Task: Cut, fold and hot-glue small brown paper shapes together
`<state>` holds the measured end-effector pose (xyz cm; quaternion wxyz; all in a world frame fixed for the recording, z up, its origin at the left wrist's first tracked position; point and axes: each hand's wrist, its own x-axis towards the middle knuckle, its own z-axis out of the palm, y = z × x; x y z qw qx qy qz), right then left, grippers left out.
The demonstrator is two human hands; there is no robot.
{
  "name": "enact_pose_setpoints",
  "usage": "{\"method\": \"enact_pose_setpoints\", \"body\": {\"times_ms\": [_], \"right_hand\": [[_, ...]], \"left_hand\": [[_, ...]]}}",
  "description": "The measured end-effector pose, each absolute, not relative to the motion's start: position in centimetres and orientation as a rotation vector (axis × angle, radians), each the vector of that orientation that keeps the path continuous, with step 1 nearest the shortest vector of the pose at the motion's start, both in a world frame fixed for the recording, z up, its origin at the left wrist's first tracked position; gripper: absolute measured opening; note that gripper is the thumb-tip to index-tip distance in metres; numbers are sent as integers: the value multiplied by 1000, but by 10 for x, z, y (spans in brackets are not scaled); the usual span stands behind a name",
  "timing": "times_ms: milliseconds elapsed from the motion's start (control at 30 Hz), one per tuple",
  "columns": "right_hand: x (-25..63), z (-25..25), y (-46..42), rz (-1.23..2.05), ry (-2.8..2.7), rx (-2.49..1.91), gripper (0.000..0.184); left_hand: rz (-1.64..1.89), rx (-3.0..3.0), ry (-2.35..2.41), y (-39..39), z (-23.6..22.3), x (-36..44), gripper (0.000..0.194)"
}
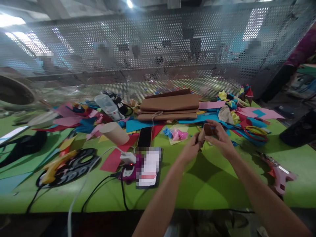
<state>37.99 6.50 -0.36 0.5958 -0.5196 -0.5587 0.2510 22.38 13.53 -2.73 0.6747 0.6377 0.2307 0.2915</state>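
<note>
Above the green table, a small piece of brown paper [201, 134], seemingly rolled, is held between my two hands. My left hand [192, 147] is closed round its lower left side. From the right, the curled fingers of my right hand [221, 138] grip its upper end. The fingers partly hide the piece, so its full shape cannot be made out. Just left of my hands lie blue and pink crumpled pieces [175, 133] in clear wrapping. Behind them sits a stack of folded brown paper [170, 102].
A pink glue gun [278, 172] lies at right, near scissors [255, 132] and a dark cylinder [300, 128]. Leftward are phones [144, 136], a purple power strip [130, 171] with cables, a cardboard tube [114, 133] and a yellow glue gun [55, 168]. A perforated metal screen [158, 52] stands behind.
</note>
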Motion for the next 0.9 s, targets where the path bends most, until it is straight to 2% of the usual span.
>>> {"method": "enact_pose_setpoints", "body": {"times_ms": [100, 167, 267, 367, 467, 567, 733, 900], "right_hand": [[381, -3, 65, 646, -1201, -1190, 45], [383, -3, 66, 661, -1199, -1189, 34], [387, -5, 67, 582, -1282, -1214, 18], [391, -7, 68, 536, -1315, -1252, 5], [391, -7, 68, 603, -1285, -1235, 18], [389, -3, 67, 553, -1326, -1186, 31], [388, 2, 67, 416, -1414, -1250, 4], [390, -4, 71, 334, -1397, -1289, 10]], "left_hand": [[686, 1322, 543, 135, -27, 223, 40], [711, 1225, 563, 135, -27, 222, 44], [760, 1081, 594, 135, -26, 222, 45], [801, 1053, 616, 137, -25, 222, 37], [816, 1150, 634, 140, -22, 222, 29], [793, 1218, 608, 144, -19, 221, 28], [745, 1312, 617, 146, -18, 220, 34], [779, 1344, 658, 139, -14, 214, 52]]}}
